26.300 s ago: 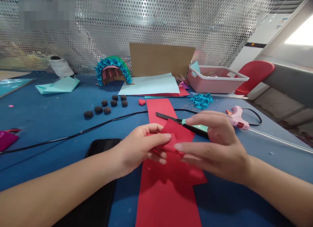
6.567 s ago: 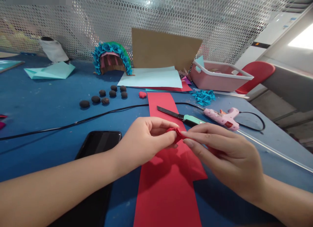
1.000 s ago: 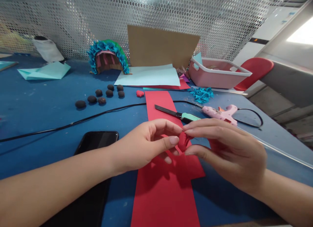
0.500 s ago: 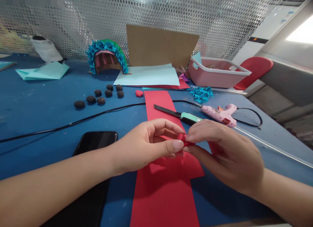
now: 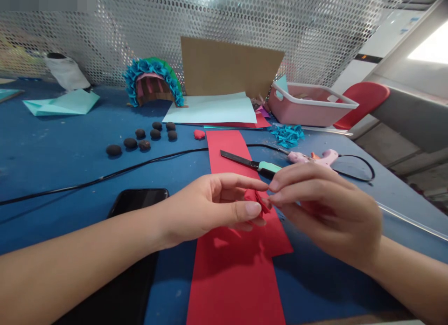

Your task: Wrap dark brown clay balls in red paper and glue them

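A small crumpled piece of red paper (image 5: pixel 259 200) is between my two hands, above the table. My left hand (image 5: pixel 206 206) pinches it between thumb and fingers, with the index finger stretched over the top. The bunched fingertips of my right hand (image 5: pixel 332 213) close on its right edge; part of the paper is hidden by the fingers. Beneath both hands lie flat red paper strips (image 5: pixel 238 283), one across another. A utility knife (image 5: pixel 241 159) with a mint-green handle rests on the strip just beyond, its blade pointing left.
A phone (image 5: pixel 140 201) lies under my left forearm. Several dark oval pieces (image 5: pixel 130 143) and a small red lump (image 5: pixel 199 134) sit farther back, near a black cable (image 5: pixel 105 177). To the right are a pink glue gun (image 5: pixel 329 158), crumpled blue paper (image 5: pixel 289 135) and a pink basket (image 5: pixel 304 110).
My right hand's fingers have straightened and shifted slightly right along the red paper piece. My left index finger has stretched out, and the paper looks more spread.
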Demonstrator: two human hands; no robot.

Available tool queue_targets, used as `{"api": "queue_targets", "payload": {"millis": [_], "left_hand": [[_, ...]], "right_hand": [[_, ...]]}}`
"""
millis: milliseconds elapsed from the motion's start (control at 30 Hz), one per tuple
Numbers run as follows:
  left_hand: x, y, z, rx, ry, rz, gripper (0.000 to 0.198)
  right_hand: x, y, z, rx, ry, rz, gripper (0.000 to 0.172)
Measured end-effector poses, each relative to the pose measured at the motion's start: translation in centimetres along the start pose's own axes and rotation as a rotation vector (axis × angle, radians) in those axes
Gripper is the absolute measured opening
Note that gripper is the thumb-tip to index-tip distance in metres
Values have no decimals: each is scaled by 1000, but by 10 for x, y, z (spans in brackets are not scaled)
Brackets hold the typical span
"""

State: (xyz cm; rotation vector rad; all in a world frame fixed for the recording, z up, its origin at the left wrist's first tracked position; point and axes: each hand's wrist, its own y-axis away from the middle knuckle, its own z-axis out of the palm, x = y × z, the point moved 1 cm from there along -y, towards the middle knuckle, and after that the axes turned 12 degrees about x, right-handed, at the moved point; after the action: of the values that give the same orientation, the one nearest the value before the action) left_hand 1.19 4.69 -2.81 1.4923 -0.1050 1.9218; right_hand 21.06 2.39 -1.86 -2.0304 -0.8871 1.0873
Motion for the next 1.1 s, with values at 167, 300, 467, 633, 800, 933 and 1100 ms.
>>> {"api": "queue_targets", "payload": {"millis": [167,300,467,633,800,933,1100], "left_hand": [[0,-1,-4,123,-59,74,26],[1,-4,-6,158,-49,94,27],[2,-7,-5,200,-95,115,29],[2,-8,-4,198,-116,99,30],[2,-8,-5,204,-142,105,30],[1,-7,-5,240,-231,97,31],[-4,-3,-2,203,-366,129,29]], "right_hand": [[17,-1,-1,199,-527,695,21],[24,-3,-1,233,-740,920,21],[18,-6,-2,185,-783,958,25],[15,-6,-2,185,-768,991,25],[15,-5,-1,163,-729,969,24],[14,-3,0,109,-734,950,22],[14,-1,2,70,-754,938,17]]}}
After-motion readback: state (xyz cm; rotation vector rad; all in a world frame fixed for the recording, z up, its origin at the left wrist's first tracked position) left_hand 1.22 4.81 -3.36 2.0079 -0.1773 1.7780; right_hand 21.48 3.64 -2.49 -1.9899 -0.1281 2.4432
